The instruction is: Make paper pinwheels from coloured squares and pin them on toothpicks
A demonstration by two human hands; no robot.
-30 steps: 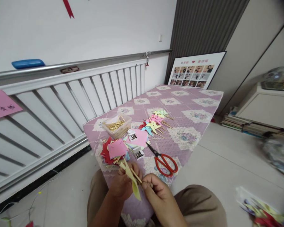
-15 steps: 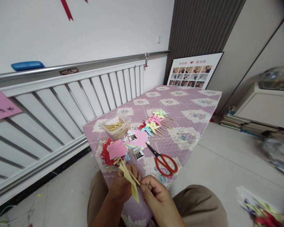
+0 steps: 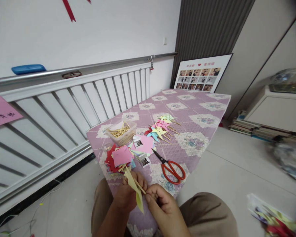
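Note:
My left hand (image 3: 127, 195) is closed around a yellow-green paper pinwheel (image 3: 135, 190) with a thin wooden stick (image 3: 139, 186) through it. My right hand (image 3: 161, 202) pinches the stick's near end, fingers curled, just right of the paper. Both hands hover above my knees at the near edge of the purple quilted table (image 3: 199, 110). Just beyond them lies a pile of cut coloured paper squares (image 3: 122, 156).
Red-handled scissors (image 3: 171, 169) lie right of the paper pile. A clear tub of wooden sticks (image 3: 120, 131) and a row of finished pinwheels (image 3: 161, 128) sit farther back. Small staple boxes (image 3: 144, 161), a white railing (image 3: 64, 108) at left, a photo board (image 3: 202, 74) behind.
The pinwheel's lower blade has swung slightly down and left between my hands, and my right hand has crept a little closer to the left. The table items have not moved.

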